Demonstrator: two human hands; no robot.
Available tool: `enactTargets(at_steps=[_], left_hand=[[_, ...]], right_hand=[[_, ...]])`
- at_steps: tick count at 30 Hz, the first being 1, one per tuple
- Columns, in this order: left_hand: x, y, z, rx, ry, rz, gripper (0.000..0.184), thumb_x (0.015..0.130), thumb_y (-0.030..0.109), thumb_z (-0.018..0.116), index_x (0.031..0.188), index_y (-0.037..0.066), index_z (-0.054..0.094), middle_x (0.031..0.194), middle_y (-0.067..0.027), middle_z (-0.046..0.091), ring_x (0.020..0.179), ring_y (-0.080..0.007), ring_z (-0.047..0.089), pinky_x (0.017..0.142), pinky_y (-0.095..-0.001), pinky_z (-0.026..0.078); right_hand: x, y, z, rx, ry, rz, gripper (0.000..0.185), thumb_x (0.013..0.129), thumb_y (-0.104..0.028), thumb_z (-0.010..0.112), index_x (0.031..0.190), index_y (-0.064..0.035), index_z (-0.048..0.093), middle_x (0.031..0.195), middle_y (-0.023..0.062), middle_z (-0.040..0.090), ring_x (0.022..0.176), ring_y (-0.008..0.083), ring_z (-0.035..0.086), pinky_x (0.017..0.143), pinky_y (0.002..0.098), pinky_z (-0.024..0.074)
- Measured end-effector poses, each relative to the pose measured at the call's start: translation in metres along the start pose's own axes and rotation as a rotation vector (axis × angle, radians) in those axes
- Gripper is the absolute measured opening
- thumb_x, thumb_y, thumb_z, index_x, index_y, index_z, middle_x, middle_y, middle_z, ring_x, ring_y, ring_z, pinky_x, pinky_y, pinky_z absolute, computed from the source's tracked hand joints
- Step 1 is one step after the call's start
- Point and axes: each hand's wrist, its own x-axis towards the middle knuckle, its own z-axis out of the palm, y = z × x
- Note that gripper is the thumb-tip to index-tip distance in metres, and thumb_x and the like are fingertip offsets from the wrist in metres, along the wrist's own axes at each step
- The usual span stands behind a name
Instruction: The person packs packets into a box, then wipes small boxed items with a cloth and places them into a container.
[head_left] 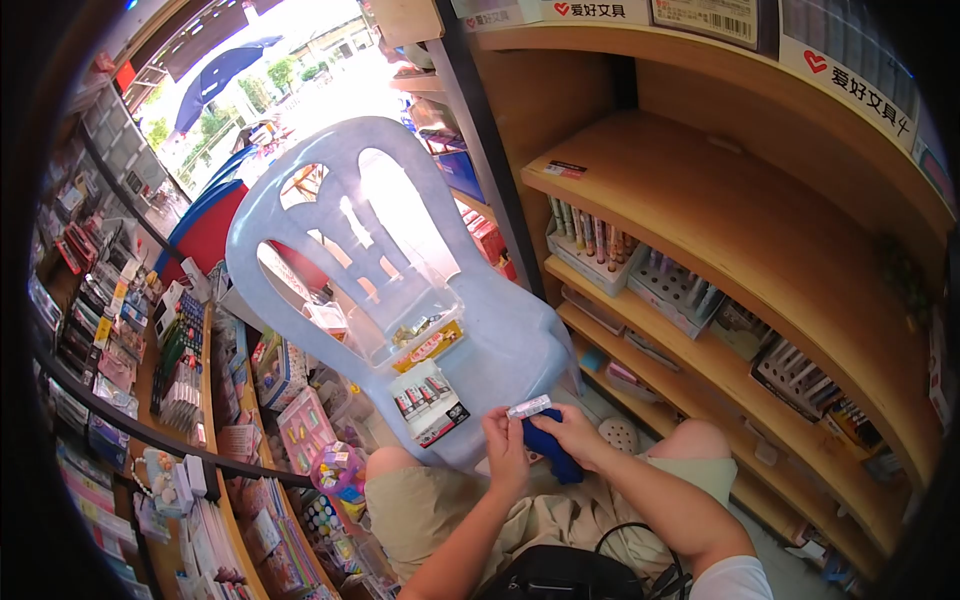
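Observation:
Both hands are close together over the lap, in front of a blue plastic chair (500, 335). My left hand (506, 455) is closed, its fingertips at the left end of a small silvery item (529, 407). Wrapped round a dark blue cloth (553, 449), my right hand (578, 437) touches the item's right end. On the chair seat lies a black-and-white pack (429, 402) with red-and-silver pieces. Behind it stands a clear plastic box (415, 325) with a yellow label and small items inside.
Wooden shelves (680, 220) with trays of pens (590, 240) rise on the right. Racks of packed stationery (180, 370) stand on the left. A blue umbrella (215, 80) shows outside the doorway. A black bag (560, 575) rests at the lap.

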Motion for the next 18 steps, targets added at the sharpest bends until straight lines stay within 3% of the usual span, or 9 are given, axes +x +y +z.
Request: enactTargets(at_steps=[3, 9, 12, 18], left_hand=[[0.007, -0.005, -0.006, 0.183, 0.047, 0.17, 0.019, 0.096, 0.009, 0.041, 0.112, 0.002, 0.034, 0.089, -0.0053, 0.049, 0.081, -0.0098, 0.049, 0.071, -0.0231, 0.042], [0.015, -0.004, -0.016, 0.327, -0.052, 0.283, 0.019, 0.095, 0.005, 0.041, 0.11, 0.0, 0.032, 0.089, -0.0077, 0.048, 0.077, -0.0114, 0.048, 0.068, -0.0249, 0.041], [0.019, 0.012, -0.018, 0.429, -0.117, 0.27, 0.015, 0.095, 0.003, 0.038, 0.108, 0.0, 0.033, 0.089, -0.0078, 0.045, 0.078, -0.0105, 0.045, 0.068, -0.0235, 0.039], [0.069, 0.064, -0.033, 0.671, 0.027, 0.369, 0.017, 0.093, 0.001, 0.041, 0.107, -0.001, 0.033, 0.088, -0.01, 0.045, 0.077, -0.016, 0.046, 0.068, -0.0291, 0.041]], right_hand=[[-0.007, -0.015, 0.001, 0.26, -0.09, 0.201, 0.022, 0.089, -0.012, 0.058, 0.108, -0.0007, 0.057, 0.092, 0.0084, 0.063, 0.08, 0.0154, 0.063, 0.067, 0.0289, 0.0544], [-0.007, -0.007, 0.003, 0.178, -0.199, 0.144, 0.024, 0.088, -0.014, 0.06, 0.109, -0.0027, 0.057, 0.093, 0.0053, 0.064, 0.08, 0.013, 0.063, 0.07, 0.0248, 0.0522], [-0.005, -0.007, 0.001, 0.201, -0.229, 0.217, 0.019, 0.089, -0.015, 0.06, 0.105, -0.0048, 0.058, 0.093, 0.0051, 0.064, 0.08, 0.0123, 0.063, 0.071, 0.0235, 0.0516], [-0.01, -0.026, -0.001, 0.281, -0.118, 0.206, 0.014, 0.089, -0.014, 0.059, 0.099, -0.0041, 0.057, 0.09, 0.0063, 0.064, 0.077, 0.0131, 0.063, 0.068, 0.0255, 0.0525]])
